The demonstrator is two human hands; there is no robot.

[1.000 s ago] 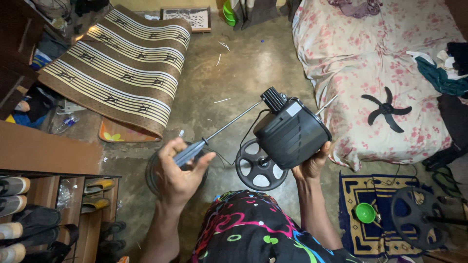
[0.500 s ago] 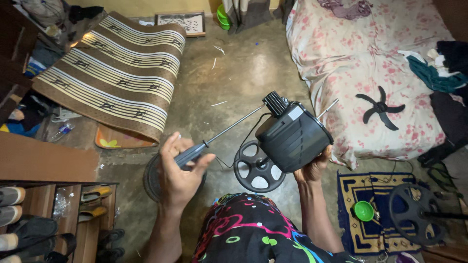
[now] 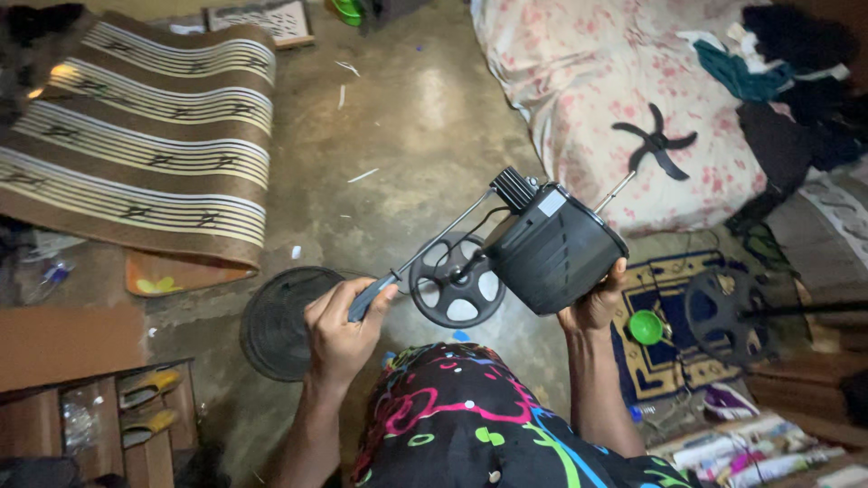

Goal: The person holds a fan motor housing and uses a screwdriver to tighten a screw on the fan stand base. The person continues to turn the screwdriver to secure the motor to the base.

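Screwdriver (image 3: 425, 248) handle gripped in left hand (image 3: 342, 330) fingers (image 3: 327, 301), shaft tip at fan motor (image 3: 553, 250), motor cupped from below by right hand (image 3: 594, 303), above the floor (image 3: 407, 117).

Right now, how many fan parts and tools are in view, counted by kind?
Motor housing, in the right hand: 1
Round wheel-shaped bases: 2
Fan blade: 1
Fan grille: 1
Screwdriver, in the left hand: 1
Total: 6
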